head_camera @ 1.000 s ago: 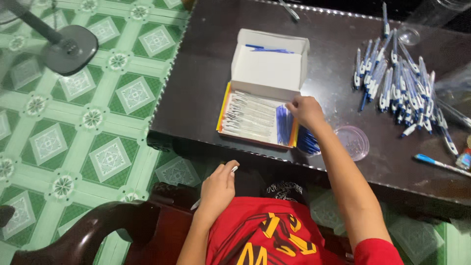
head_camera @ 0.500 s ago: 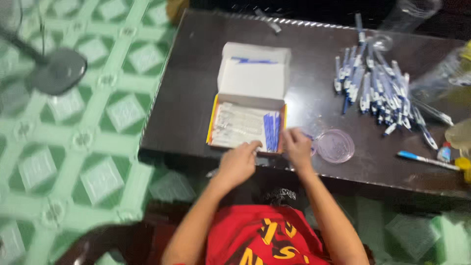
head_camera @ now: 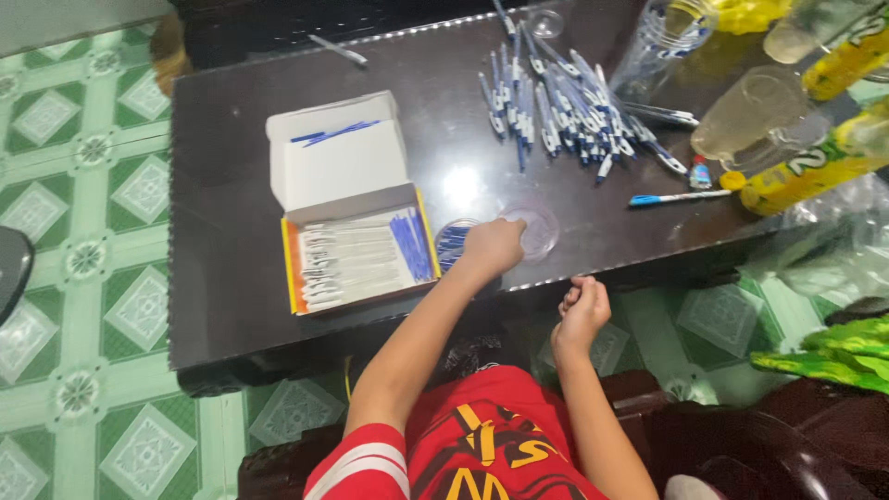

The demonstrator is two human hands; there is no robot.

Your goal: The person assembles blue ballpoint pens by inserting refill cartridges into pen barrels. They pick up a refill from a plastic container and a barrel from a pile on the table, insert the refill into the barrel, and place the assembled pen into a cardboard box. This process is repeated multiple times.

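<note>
Left hand [head_camera: 493, 246] grips the clear round lid [head_camera: 532, 231] on the dark bench [head_camera: 231, 185] (pen box [head_camera: 356, 255] at nine o'clock); right hand [head_camera: 581, 312] curls empty.

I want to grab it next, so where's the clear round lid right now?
In the head view, the clear round lid lies near the table's front edge, right of the open box, under the left hand.
</note>
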